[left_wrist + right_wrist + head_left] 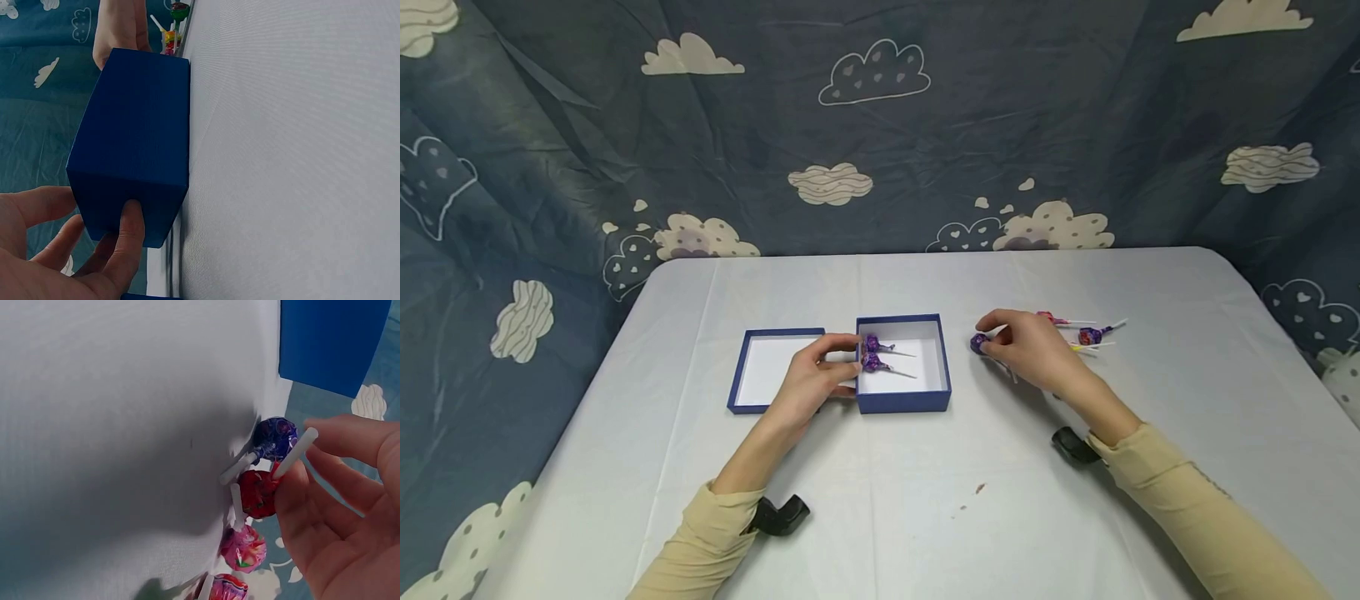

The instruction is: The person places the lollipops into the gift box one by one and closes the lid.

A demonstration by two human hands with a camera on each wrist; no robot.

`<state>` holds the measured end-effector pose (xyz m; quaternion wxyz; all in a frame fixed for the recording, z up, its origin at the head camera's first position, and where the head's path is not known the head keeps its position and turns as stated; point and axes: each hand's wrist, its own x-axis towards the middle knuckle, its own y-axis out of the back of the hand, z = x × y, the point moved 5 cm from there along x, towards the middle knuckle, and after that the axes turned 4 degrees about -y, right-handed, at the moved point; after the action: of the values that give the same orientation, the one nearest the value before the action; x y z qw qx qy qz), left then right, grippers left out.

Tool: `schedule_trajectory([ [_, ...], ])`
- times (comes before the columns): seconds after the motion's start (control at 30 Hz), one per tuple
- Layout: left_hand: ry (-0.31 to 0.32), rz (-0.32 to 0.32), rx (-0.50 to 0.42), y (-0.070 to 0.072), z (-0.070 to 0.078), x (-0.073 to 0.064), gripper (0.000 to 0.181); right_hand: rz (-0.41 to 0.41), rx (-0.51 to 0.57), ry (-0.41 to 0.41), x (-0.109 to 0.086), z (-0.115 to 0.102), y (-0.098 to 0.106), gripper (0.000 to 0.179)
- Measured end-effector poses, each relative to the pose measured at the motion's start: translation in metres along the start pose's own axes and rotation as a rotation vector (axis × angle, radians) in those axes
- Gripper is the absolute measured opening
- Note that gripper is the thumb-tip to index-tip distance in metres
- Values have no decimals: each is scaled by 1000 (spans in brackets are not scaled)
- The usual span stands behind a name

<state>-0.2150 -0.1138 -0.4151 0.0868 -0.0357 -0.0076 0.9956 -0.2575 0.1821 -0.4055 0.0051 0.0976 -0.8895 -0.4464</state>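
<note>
My left hand [808, 379] rests its spread fingertips against the left wall of a blue open box [904, 402]. In the left wrist view, one fingertip presses the box side [134, 119]. Two purple-wrapped lollipops [872, 362] lie inside, sticks pointing right. To the right of the box, my right hand [1030, 346] has its curved fingertips at a purple lollipop [978, 342]. Whether they pinch it cannot be told. A red lollipop [256, 495] sits beside the purple lollipop [275, 437] in the right wrist view, partly covered by the hand.
The box lid [750, 371] lies inside-up left of the box. More lollipops [1092, 335] are on the table beyond my right hand. A pink one [244, 549] shows in the right wrist view. A cloud-patterned curtain [880, 167] hangs behind the white table [895, 492].
</note>
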Motion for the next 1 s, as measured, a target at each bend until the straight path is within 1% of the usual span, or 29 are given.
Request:
schedule_trajectory([
  [0.07,1,2,-2,0,0,0,41,-10,-24,-8,1,0,-1,27],
  [0.2,-1,3,-4,-1,0,0,41,-15,-63,2,3,-1,-3,29],
  [0.5,-8,4,2,-1,0,0,42,6,-115,27,7,0,-8,34],
  [0.6,-12,4,5,-1,1,-1,42,7,-107,32,8,1,-8,33],
  [0.8,-9,10,8,-2,2,-1,42,1,-57,39,10,3,-8,30],
  [1.0,-9,5,7,-1,1,-1,42,-5,-14,24,8,2,-5,31],
])
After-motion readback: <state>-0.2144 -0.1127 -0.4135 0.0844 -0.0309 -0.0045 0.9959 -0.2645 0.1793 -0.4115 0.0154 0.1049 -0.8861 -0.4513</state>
